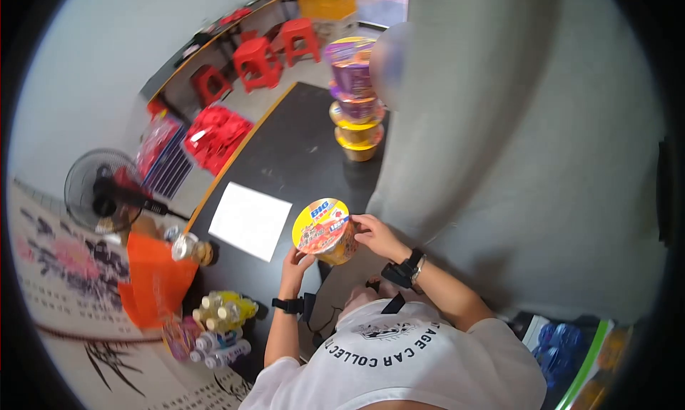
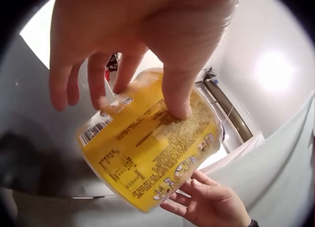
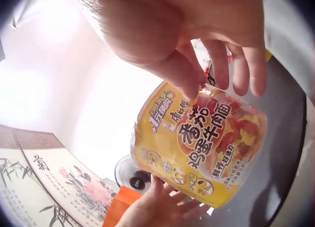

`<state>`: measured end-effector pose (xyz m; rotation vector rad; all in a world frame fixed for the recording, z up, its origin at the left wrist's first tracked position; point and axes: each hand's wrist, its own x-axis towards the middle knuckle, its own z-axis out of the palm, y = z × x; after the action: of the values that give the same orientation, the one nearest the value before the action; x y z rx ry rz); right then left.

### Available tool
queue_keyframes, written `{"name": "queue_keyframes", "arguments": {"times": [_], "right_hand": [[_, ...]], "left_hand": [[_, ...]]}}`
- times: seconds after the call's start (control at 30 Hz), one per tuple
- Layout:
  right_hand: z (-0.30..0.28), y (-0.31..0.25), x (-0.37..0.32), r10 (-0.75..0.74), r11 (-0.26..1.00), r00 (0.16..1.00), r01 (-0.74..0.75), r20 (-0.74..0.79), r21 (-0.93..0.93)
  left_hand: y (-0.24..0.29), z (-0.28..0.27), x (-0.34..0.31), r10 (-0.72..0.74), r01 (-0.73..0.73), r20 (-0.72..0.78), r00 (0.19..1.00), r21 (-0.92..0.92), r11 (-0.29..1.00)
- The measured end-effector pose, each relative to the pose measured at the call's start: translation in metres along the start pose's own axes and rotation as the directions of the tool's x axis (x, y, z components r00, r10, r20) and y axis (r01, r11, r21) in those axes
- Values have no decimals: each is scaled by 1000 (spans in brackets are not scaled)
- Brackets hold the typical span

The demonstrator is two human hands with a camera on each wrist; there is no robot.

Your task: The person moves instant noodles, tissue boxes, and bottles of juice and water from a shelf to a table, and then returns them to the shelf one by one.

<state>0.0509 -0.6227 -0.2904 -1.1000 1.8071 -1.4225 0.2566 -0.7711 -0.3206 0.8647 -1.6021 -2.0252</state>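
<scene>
An instant noodle cup (image 1: 325, 228) with a yellow and orange lid is held between both hands, close over the near part of the dark table (image 1: 307, 132). My left hand (image 1: 294, 271) grips its left side; in the left wrist view the thumb presses the yellow wall printed with text and a barcode. On the opposite side, my right hand (image 1: 377, 237) pinches the cup near one end, thumb on the wall, as the right wrist view shows. Tomato pictures and large characters mark that face. A white sheet of paper (image 1: 250, 221) lies left of the cup.
Several purple and yellow noodle cups (image 1: 353, 78) are stacked at the table's far end, beside a grey curtain (image 1: 485, 125). Bottles (image 1: 225, 314) and an orange bag (image 1: 157, 289) stand at the left. Beyond the left edge are a fan (image 1: 103, 189) and red stools (image 1: 257, 62).
</scene>
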Motion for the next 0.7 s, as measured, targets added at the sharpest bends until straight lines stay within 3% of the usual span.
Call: {"name": "queue_keyframes", "arguments": {"times": [0.03, 0.07, 0.13, 0.2, 0.27, 0.37, 0.43, 0.47, 0.57, 0.6, 0.7], "right_hand": [[-11, -17, -13, -8, 995, 999, 13, -49, 101], [-27, -25, -36, 24, 996, 985, -9, -170, 89], [-39, -29, -60, -1, 993, 975, 28, -222, 118], [-63, -39, -95, -17, 979, 967, 67, -253, 191], [-89, -54, -138, -49, 980, 937, 111, -345, 163], [-138, -78, -196, -97, 993, 886, 114, -454, 9], [-169, -76, -240, -35, 989, 821, 110, -569, 98], [-183, -75, -262, -14, 997, 778, 56, -628, 48], [-227, -57, -330, 101, 994, 639, -24, -763, 111], [-207, -86, -324, 82, 995, 646, -14, -759, 96], [-220, -69, -397, 85, 996, 477, -30, -875, 81]], "left_hand": [[2, 8, 3, 40, -38, 52, 998, -22, 999], [12, 32, 8, 27, -4, 155, 988, -147, 989], [22, 52, 8, 19, 43, 240, 971, -248, 968], [30, 85, 0, 16, 67, 350, 937, -225, 972], [33, 122, -10, 88, 30, 454, 887, -247, 969], [72, 192, -29, 5, 134, 571, 821, -202, 970], [82, 252, -31, -39, 151, 678, 734, -107, 983], [83, 283, -31, -44, 163, 731, 681, -92, 982], [60, 378, -31, -97, 208, 894, 438, 4, 978], [89, 356, -42, -78, 195, 893, 444, -11, 981], [73, 426, -93, -94, 161, 941, 326, 42, 986]]}}
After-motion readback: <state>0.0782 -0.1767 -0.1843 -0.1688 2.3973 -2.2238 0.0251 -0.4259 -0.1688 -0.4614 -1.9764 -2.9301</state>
